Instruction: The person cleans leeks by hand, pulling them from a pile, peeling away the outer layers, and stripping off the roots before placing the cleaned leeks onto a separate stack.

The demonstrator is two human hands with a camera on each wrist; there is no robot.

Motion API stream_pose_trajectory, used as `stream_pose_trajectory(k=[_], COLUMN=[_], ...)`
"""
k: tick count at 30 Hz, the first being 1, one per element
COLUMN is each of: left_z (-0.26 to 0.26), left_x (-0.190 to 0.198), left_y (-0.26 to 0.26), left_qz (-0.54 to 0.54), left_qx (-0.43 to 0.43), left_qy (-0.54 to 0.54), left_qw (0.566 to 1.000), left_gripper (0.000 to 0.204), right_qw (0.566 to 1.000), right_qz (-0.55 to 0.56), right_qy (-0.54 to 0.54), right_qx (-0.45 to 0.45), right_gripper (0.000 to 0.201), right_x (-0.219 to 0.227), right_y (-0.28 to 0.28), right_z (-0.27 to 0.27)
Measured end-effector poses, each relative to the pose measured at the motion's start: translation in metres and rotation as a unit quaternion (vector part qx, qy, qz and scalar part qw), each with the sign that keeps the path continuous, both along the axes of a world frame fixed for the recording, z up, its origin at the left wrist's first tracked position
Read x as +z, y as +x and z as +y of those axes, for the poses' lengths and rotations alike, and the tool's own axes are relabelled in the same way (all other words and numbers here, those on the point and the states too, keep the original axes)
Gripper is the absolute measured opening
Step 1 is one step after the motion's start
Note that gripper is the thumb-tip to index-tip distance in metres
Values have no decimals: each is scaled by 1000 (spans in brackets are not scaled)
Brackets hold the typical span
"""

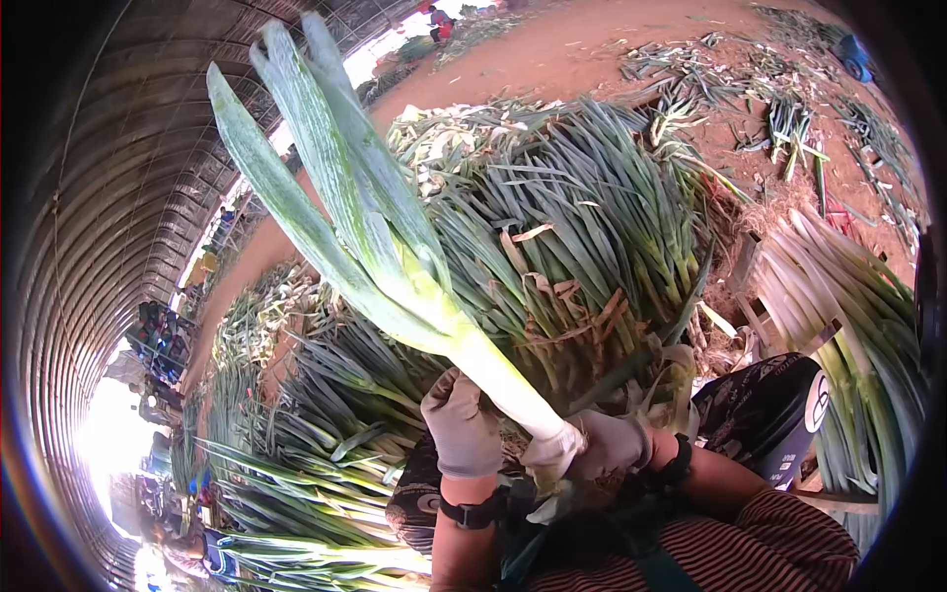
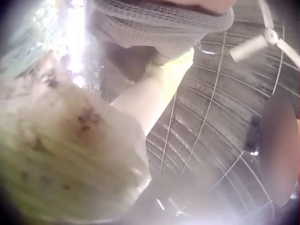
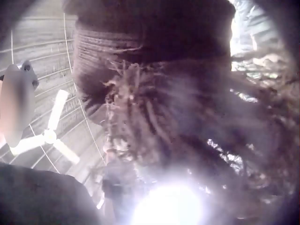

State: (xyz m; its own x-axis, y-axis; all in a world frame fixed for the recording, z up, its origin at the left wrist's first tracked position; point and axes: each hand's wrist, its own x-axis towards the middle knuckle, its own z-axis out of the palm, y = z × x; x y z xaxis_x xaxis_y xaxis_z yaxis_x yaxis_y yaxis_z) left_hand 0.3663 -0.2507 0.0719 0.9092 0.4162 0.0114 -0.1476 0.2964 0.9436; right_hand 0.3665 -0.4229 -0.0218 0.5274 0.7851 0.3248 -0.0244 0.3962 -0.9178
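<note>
Grip, left hand (image 1: 464,422): gloved, seen at lower centre of the head view; the fingers are wrapped around the white shaft of a single leek (image 1: 395,257), just above its base.
Grip, right hand (image 1: 602,444): gloved, closed on the leek's root end, just right of the left hand; whether loose skin is being pinched cannot be told.
Leek: held up at an angle, from the hands toward the upper left of the frame, green leaves fanned out at the top.
Close view: the pale shaft (image 2: 150,98) is seen running up to a gloved hand in the left wrist picture; the right wrist picture is mostly dark glove and roots, too blurred to read.
Progress: one stalk is judged to be in hand, mid-handling; a laid stack of leeks (image 1: 838,326) is seen at the right edge.
Left to do: a large heap of leeks (image 1: 572,217) behind the hands, with more (image 1: 296,464) at lower left.
Ground: trimmings (image 1: 789,128) are scattered on the red earth at upper right.
</note>
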Motion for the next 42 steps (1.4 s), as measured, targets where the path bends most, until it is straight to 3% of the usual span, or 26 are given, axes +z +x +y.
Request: stream_pose_trajectory(k=[2,5,8,9,10,11,12,13,14,17,20,21,22,23,24,25,26,28,30,31,34,36,38,40,41,42], left_z=[0,21,23,28,17,16,4,11,19,32,43,57,62,67,67,67,74,79,80,64,96,104,112,91,92,106], left_x=[14,-15,-49,-68,-76,-77,-57,-86,-114,-179,-199,-200,-175,-149,-110,-70,-51,-7,23,35,22,10,-6,-4,-7,-15], left_y=[-5,-3,1,-3,-2,-4,-6,-12,-18,-18,-16,-14,-19,-24,-31,-38,-37,-27,-16,-18,-5,-3,5,-1,-2,0], left_qz=[64,73,-117,29,32,12,-10,43,87,11,27,85,102,118,79,15,-70,-176,-176,-76,-104,-126,-157,-154,-156,-143], left_qx=[-60,-102,-117,-163,-132,-204,-263,-381,-365,-322,-279,-265,-206,-147,-95,-39,-26,-51,-159,38,-17,-71,-145,-68,-68,-75], left_qy=[-42,186,437,315,335,551,730,337,-129,24,375,461,455,445,283,118,-107,-118,-105,-45,-109,-173,-248,-240,-274,-304], left_qw=[995,975,884,934,932,809,631,860,918,946,884,843,860,876,951,992,991,976,966,995,988,974,945,956,947,939], left_gripper=[12,11,12,13,12,14,16,18,20,22,23,26,32,39,48,58,67,70,62,43,25,12,9,7,6,5], right_qw=[1000,998,991,985,979,974,969,962,952,944,924,902,887,870,852,833,809,817,829,831,784,788,781,902,978,973], right_qz=[-9,-17,-82,-109,-138,-149,-159,-170,-199,-188,-215,-282,-306,-327,-343,-319,-297,-296,-339,-360,-443,-432,-462,-364,-93,-49], right_qy=[-19,-48,-60,-74,-89,-92,-95,-98,-93,-74,-126,-111,-139,-165,-193,-268,-342,-324,-341,-351,-410,-296,-250,-165,-171,-208], right_qx=[1,-21,-90,-106,-122,-144,-166,-188,-212,-259,-288,-306,-317,-331,-344,-363,-376,-374,-285,-238,-145,-323,-338,-163,70,85], right_gripper=[31,32,34,34,35,35,35,36,36,34,29,22,21,20,19,21,25,30,31,32,43,53,63,60,56,48], right_x=[4,16,23,24,25,27,29,31,30,17,3,28,32,34,34,37,41,32,16,22,90,95,108,66,64,66], right_y=[-3,-9,-15,-14,-13,-12,-13,-13,-12,-15,-22,-19,-15,-13,-15,-22,-31,-37,-39,-40,-32,-9,11,32,25,21], right_z=[-4,-8,-4,-3,-4,-5,-7,-8,-7,2,5,2,3,5,5,5,6,18,40,47,-1,-5,16,58,73,81])
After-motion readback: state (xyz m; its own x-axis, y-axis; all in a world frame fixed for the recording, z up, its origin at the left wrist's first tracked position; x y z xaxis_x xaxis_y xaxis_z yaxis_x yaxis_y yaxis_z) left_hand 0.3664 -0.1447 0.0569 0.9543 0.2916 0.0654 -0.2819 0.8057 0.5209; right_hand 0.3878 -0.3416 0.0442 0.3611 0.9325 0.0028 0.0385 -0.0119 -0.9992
